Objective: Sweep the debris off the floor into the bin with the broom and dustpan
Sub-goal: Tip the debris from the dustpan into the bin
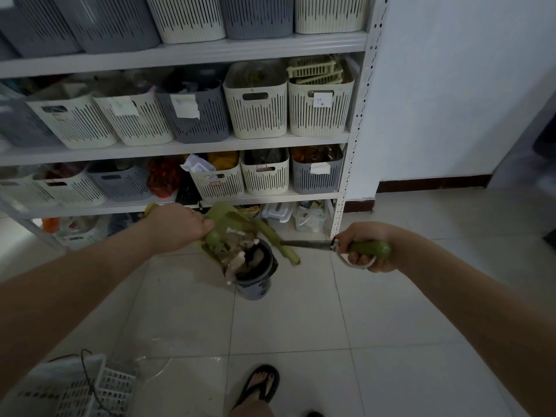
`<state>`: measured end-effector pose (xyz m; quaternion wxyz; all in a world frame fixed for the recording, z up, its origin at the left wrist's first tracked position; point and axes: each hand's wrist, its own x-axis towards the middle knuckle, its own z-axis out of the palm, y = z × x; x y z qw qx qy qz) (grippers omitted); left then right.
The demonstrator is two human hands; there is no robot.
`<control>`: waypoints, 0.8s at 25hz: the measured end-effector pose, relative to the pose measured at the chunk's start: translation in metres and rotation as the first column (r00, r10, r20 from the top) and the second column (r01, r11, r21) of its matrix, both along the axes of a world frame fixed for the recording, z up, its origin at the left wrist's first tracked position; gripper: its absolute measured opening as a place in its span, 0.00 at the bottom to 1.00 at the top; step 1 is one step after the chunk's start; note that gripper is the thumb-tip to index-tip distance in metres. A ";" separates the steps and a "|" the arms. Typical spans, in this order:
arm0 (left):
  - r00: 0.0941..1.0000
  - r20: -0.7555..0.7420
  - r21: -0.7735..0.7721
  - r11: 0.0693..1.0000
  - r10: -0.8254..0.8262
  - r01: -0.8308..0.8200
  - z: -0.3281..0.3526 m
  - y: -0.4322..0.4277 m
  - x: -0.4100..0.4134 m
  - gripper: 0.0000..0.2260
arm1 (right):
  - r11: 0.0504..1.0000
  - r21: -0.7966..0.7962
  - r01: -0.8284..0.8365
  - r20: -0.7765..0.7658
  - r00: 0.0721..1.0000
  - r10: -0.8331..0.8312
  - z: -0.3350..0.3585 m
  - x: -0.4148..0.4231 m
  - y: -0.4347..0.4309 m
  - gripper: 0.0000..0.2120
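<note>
My left hand (177,225) grips the handle of a green dustpan (224,227), which is tilted over a small dark grey bin (255,284) on the tiled floor. Pale debris (237,257) slides from the pan into the bin's mouth. My right hand (365,246) holds the green grip of a broom whose metal shaft (307,244) points left. Its yellow-green head (281,240) rests against the dustpan's right edge, just above the bin.
A white metal shelving unit (350,136) filled with slotted baskets stands right behind the bin. A white crate (99,389) with a wire and a clear plastic sheet (168,353) lie at lower left. My sandalled foot (260,386) is at the bottom centre. A white wall is on the right.
</note>
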<state>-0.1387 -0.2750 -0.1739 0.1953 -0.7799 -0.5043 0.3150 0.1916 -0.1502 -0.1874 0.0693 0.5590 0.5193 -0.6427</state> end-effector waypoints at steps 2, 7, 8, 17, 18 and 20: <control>0.982 -0.118 -0.073 0.985 0.147 -0.156 0.001 0.003 0.004 0.16 | 1.000 -0.006 0.012 -0.018 1.000 -0.012 0.003 0.002 -0.002 0.07; 0.980 -0.197 -0.012 0.999 0.031 -0.034 -0.005 0.012 0.006 0.14 | 0.997 -0.056 0.055 -0.063 0.996 -0.058 0.009 0.006 -0.002 0.04; 0.980 -0.199 0.034 0.999 0.006 0.000 -0.001 0.014 0.006 0.13 | 0.995 -0.079 0.067 -0.081 0.994 -0.073 0.009 0.006 -0.001 0.03; 0.978 -0.196 0.035 0.996 -0.071 0.079 0.013 0.024 -0.002 0.07 | 0.976 -0.203 0.081 -0.161 0.980 -0.115 0.008 0.016 -0.001 0.06; 0.978 -0.195 0.052 0.995 -0.073 0.084 0.018 0.024 -0.003 0.08 | 0.974 -0.209 0.082 -0.166 0.979 -0.118 0.008 0.017 -0.001 0.06; 0.974 -0.188 0.080 0.986 -0.129 0.146 0.018 0.025 -0.007 0.11 | 0.970 -0.226 0.084 -0.180 0.976 -0.126 0.009 0.017 -0.002 0.07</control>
